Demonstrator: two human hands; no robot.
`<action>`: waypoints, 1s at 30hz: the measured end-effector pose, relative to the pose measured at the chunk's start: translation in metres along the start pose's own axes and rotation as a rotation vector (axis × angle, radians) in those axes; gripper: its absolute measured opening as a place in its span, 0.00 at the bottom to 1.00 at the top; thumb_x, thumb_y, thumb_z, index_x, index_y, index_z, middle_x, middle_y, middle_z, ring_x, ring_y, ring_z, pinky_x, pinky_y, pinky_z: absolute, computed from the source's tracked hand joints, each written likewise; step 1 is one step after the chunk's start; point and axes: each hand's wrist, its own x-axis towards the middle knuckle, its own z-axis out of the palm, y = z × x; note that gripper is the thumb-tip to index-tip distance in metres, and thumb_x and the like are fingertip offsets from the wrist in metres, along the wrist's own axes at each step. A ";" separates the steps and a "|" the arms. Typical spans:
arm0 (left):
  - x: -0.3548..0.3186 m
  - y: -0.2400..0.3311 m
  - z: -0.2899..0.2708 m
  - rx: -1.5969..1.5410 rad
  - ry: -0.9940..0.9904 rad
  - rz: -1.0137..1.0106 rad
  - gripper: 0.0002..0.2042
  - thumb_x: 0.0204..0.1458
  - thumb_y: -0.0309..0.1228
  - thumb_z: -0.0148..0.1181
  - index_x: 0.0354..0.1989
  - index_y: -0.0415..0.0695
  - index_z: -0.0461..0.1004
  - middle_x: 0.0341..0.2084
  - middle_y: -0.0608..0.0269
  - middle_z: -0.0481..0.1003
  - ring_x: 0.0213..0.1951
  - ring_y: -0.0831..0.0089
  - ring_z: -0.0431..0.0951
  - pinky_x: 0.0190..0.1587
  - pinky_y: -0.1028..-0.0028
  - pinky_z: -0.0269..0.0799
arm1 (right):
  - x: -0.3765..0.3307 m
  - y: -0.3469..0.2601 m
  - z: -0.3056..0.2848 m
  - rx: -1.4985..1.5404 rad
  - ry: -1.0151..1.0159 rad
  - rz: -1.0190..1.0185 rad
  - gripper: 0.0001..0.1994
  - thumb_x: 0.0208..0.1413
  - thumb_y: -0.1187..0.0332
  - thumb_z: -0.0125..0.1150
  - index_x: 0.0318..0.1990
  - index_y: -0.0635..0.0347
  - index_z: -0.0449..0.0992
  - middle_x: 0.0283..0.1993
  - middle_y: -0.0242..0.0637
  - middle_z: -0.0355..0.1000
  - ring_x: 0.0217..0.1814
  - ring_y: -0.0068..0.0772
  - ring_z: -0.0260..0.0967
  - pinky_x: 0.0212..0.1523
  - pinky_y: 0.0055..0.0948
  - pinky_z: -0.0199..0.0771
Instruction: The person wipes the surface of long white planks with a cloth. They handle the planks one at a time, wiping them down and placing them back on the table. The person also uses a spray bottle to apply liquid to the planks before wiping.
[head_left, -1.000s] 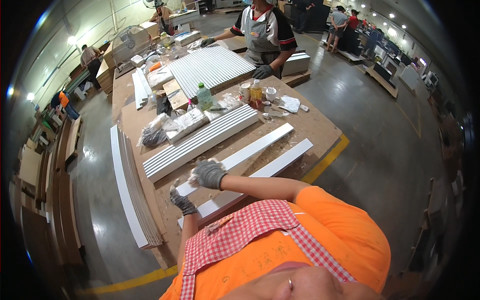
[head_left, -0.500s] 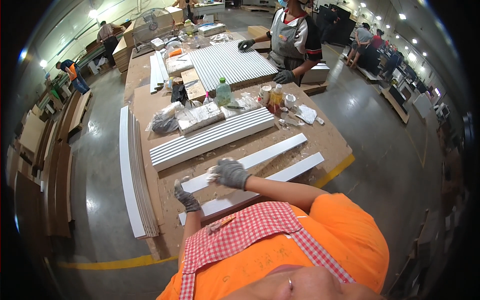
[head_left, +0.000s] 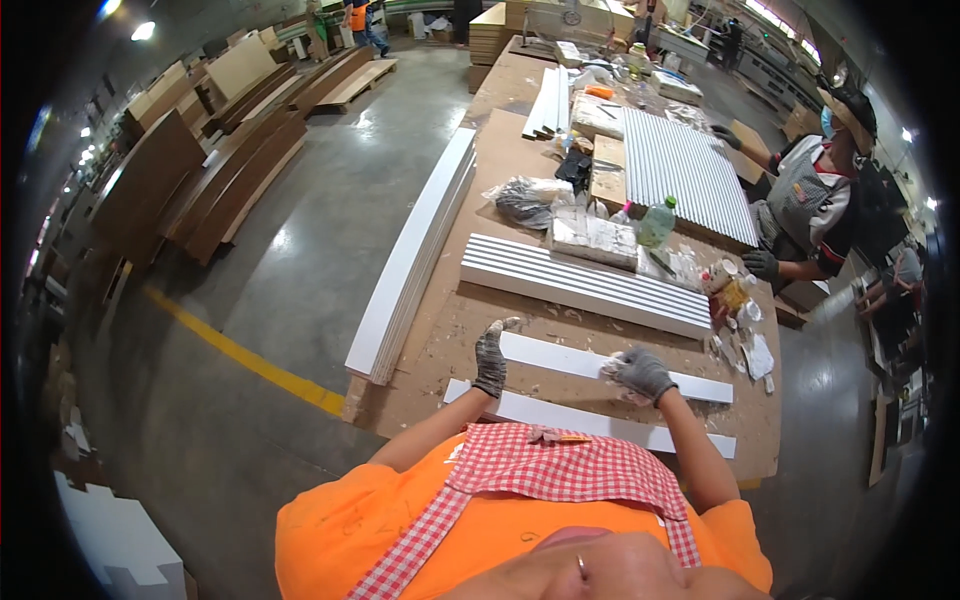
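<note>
My left hand, in a grey knit glove, is closed at the left end of a narrow white strip, steadying it on the table. My right hand, in a similar glove, presses a crumpled white rag onto the same strip nearer its right end. A second white strip lies parallel, closer to my body, touched by neither hand. Just beyond them sits a row of stacked white strips with their edges upward.
More white strips are stacked along the table's left edge. Farther back are wrapped white blocks, a green bottle, an amber bottle and a ribbed white panel. A co-worker in dark gloves stands at the panel.
My view has swung to the left, so the table sits farther right. My right hand and the rag have slid along the strip to the right, away from my left hand, which stays at its end.
</note>
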 end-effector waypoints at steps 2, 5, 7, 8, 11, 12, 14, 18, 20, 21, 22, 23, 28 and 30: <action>0.000 -0.001 0.002 -0.026 -0.007 -0.032 0.19 0.63 0.38 0.41 0.40 0.37 0.77 0.37 0.62 0.78 0.39 0.76 0.74 0.48 0.76 0.67 | 0.035 -0.018 0.028 -0.041 -0.029 -0.158 0.21 0.45 0.47 0.65 0.29 0.59 0.80 0.29 0.48 0.75 0.32 0.42 0.76 0.36 0.37 0.74; 0.003 -0.013 -0.007 0.053 -0.017 -0.063 0.21 0.63 0.41 0.39 0.44 0.37 0.76 0.38 0.63 0.78 0.41 0.76 0.74 0.46 0.76 0.68 | 0.062 -0.095 0.040 0.001 -0.005 -0.363 0.15 0.48 0.54 0.61 0.33 0.57 0.80 0.38 0.50 0.71 0.38 0.50 0.71 0.42 0.42 0.70; 0.012 -0.047 -0.030 0.010 0.029 -0.038 0.22 0.62 0.43 0.39 0.46 0.38 0.74 0.38 0.62 0.77 0.40 0.76 0.75 0.43 0.76 0.71 | 0.077 -0.141 0.049 0.029 0.005 -0.454 0.13 0.47 0.58 0.61 0.34 0.57 0.79 0.38 0.49 0.70 0.39 0.51 0.70 0.42 0.42 0.70; 0.014 -0.046 -0.024 0.082 0.111 0.032 0.23 0.61 0.46 0.39 0.45 0.39 0.74 0.37 0.61 0.77 0.37 0.75 0.76 0.42 0.76 0.73 | 0.078 -0.157 0.047 -0.004 0.006 -0.475 0.13 0.46 0.58 0.61 0.34 0.56 0.78 0.38 0.48 0.69 0.40 0.50 0.70 0.42 0.42 0.70; 0.010 -0.036 -0.028 -0.160 0.133 -0.157 0.21 0.60 0.46 0.42 0.44 0.40 0.74 0.37 0.61 0.77 0.35 0.72 0.78 0.39 0.74 0.75 | 0.077 -0.173 0.056 -0.087 0.078 -0.472 0.13 0.45 0.59 0.62 0.35 0.55 0.78 0.41 0.47 0.69 0.42 0.49 0.70 0.43 0.43 0.70; 0.010 -0.032 -0.030 -0.211 0.094 -0.233 0.21 0.60 0.46 0.42 0.44 0.40 0.74 0.37 0.61 0.77 0.35 0.72 0.79 0.38 0.74 0.76 | 0.074 -0.172 0.057 -0.069 0.109 -0.455 0.13 0.45 0.59 0.63 0.36 0.55 0.78 0.41 0.47 0.69 0.43 0.49 0.70 0.43 0.43 0.70; 0.004 -0.019 -0.015 -0.138 0.092 -0.176 0.21 0.60 0.45 0.43 0.44 0.41 0.74 0.35 0.62 0.78 0.34 0.72 0.79 0.37 0.74 0.76 | 0.063 -0.163 0.061 -0.044 0.163 -0.409 0.14 0.44 0.59 0.64 0.36 0.54 0.77 0.42 0.47 0.69 0.44 0.48 0.69 0.43 0.43 0.70; -0.001 -0.011 -0.008 -0.076 0.066 -0.204 0.20 0.60 0.44 0.45 0.40 0.38 0.75 0.32 0.59 0.78 0.32 0.71 0.79 0.38 0.72 0.75 | 0.037 -0.143 0.055 -0.054 0.183 -0.370 0.14 0.41 0.59 0.67 0.35 0.54 0.79 0.41 0.45 0.69 0.43 0.47 0.70 0.43 0.42 0.71; 0.002 -0.014 -0.008 -0.097 0.029 -0.159 0.21 0.61 0.43 0.44 0.34 0.37 0.78 0.27 0.60 0.79 0.28 0.74 0.78 0.36 0.75 0.74 | 0.022 -0.123 0.053 -0.029 0.236 -0.319 0.14 0.40 0.58 0.68 0.35 0.53 0.79 0.36 0.44 0.68 0.41 0.45 0.69 0.41 0.42 0.70; 0.001 -0.013 -0.005 -0.132 0.078 -0.203 0.22 0.62 0.41 0.43 0.29 0.37 0.79 0.24 0.60 0.79 0.28 0.74 0.78 0.37 0.75 0.73 | 0.015 -0.106 0.054 -0.015 0.284 -0.311 0.14 0.40 0.58 0.69 0.35 0.53 0.79 0.35 0.44 0.68 0.40 0.44 0.68 0.40 0.42 0.70; 0.001 -0.011 -0.004 -0.105 0.077 -0.174 0.23 0.62 0.42 0.43 0.29 0.36 0.79 0.24 0.60 0.79 0.29 0.74 0.77 0.38 0.75 0.72 | 0.010 -0.090 0.053 0.001 0.333 -0.303 0.15 0.39 0.58 0.69 0.35 0.53 0.79 0.34 0.43 0.68 0.40 0.44 0.68 0.40 0.42 0.70; 0.000 -0.011 -0.003 -0.078 0.070 -0.148 0.23 0.62 0.42 0.43 0.29 0.36 0.78 0.25 0.60 0.79 0.29 0.74 0.77 0.38 0.75 0.72 | 0.002 -0.076 0.047 0.012 0.324 -0.236 0.14 0.39 0.58 0.70 0.34 0.52 0.80 0.33 0.43 0.67 0.39 0.44 0.68 0.39 0.41 0.70; 0.001 -0.015 -0.011 -0.003 0.043 -0.088 0.22 0.62 0.41 0.43 0.29 0.36 0.78 0.25 0.60 0.79 0.30 0.75 0.76 0.40 0.74 0.71 | -0.028 -0.018 -0.004 0.181 0.166 0.123 0.10 0.41 0.60 0.69 0.30 0.53 0.81 0.29 0.41 0.71 0.30 0.42 0.72 0.36 0.41 0.72; 0.002 -0.018 -0.007 -0.028 0.002 -0.059 0.22 0.62 0.41 0.42 0.31 0.36 0.78 0.27 0.59 0.79 0.32 0.74 0.76 0.43 0.73 0.70 | -0.031 0.015 0.004 -0.028 0.217 0.058 0.11 0.45 0.56 0.66 0.30 0.52 0.81 0.29 0.42 0.74 0.28 0.43 0.73 0.34 0.42 0.73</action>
